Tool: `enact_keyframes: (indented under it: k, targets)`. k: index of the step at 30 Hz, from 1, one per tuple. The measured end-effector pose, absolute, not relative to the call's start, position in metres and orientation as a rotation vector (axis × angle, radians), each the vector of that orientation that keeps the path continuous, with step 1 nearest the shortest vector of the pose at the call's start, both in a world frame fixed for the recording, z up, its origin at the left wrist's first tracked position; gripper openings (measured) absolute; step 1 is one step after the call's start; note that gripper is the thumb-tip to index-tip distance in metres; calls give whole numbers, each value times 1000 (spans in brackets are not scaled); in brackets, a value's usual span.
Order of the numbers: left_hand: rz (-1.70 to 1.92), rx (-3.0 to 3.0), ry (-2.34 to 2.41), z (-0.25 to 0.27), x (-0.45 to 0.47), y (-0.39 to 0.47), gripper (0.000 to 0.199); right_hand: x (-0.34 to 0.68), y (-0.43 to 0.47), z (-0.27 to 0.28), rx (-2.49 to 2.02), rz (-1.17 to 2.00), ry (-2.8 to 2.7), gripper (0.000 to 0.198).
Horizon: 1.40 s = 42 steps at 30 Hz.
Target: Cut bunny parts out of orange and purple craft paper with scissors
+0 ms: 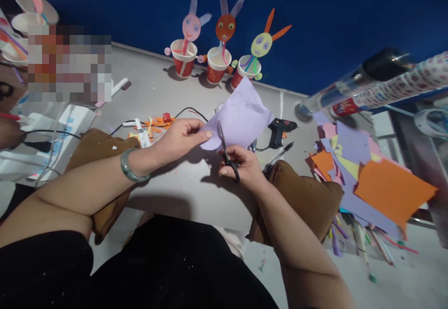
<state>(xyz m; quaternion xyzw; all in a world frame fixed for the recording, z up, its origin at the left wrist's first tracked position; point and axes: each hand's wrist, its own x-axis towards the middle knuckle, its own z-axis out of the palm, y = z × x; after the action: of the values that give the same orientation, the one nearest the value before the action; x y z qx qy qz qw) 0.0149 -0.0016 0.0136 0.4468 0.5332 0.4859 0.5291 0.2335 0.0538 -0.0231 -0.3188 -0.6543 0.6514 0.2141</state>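
My left hand (pixel 182 136) pinches the lower left edge of a lilac paper sheet (pixel 241 115) with a shape drawn on it. A green bangle sits on that wrist. My right hand (pixel 243 164) grips black-handled scissors (pixel 226 148); their blades point up into the sheet's lower edge. Both hands hover over the grey table (pixel 182 183), close together.
Three red paper cups with bunny figures (pixel 219 47) stand at the back by the blue wall. A black glue gun (pixel 280 129) and a pen lie right of the sheet. Stacked coloured paper (pixel 371 178) sits at right, paper scraps and cables at left.
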Motion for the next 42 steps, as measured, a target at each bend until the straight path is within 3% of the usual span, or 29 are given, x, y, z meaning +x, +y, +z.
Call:
enact_keyframes:
  k: [32,42]
  targets:
    - [1180,1179,1270,22,14,-3,32,236,55,-18,-875,1873,-1777,57]
    - [1166,1219,1323,21,11,-3,30,240,61,-12,-889,1817,-1983,60]
